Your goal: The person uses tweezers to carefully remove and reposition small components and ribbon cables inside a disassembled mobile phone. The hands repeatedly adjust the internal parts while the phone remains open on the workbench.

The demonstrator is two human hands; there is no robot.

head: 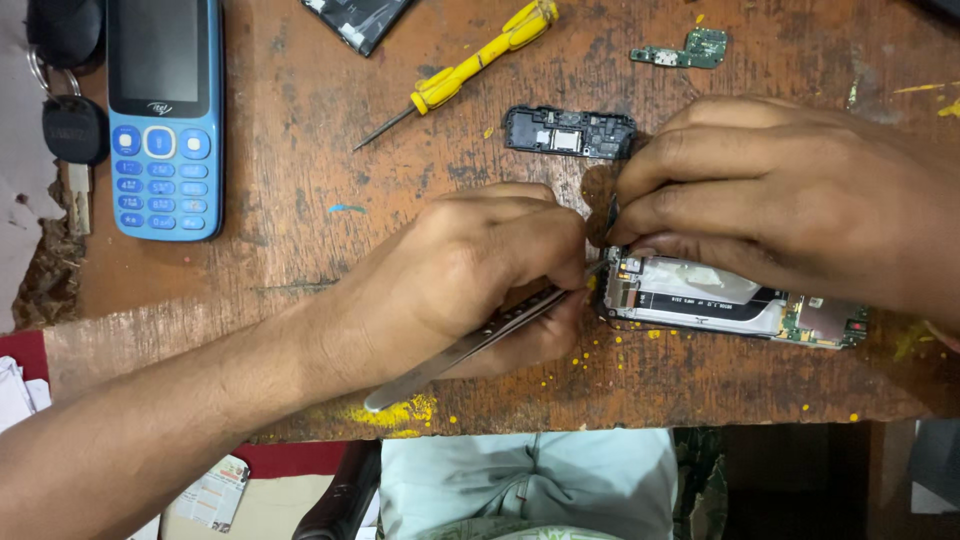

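An opened phone with its back removed lies on the worn wooden table, circuit board and white inner parts showing. My left hand grips steel tweezers, whose tips reach the phone's left end. My right hand rests over the phone's top edge, its fingertips pinching a small dark part at that same end. The part itself is mostly hidden by my fingers.
A black plastic inner cover lies just above my hands. A yellow screwdriver, a small green circuit board, a blue keypad phone and keys lie further back. The table's front edge runs below my hands.
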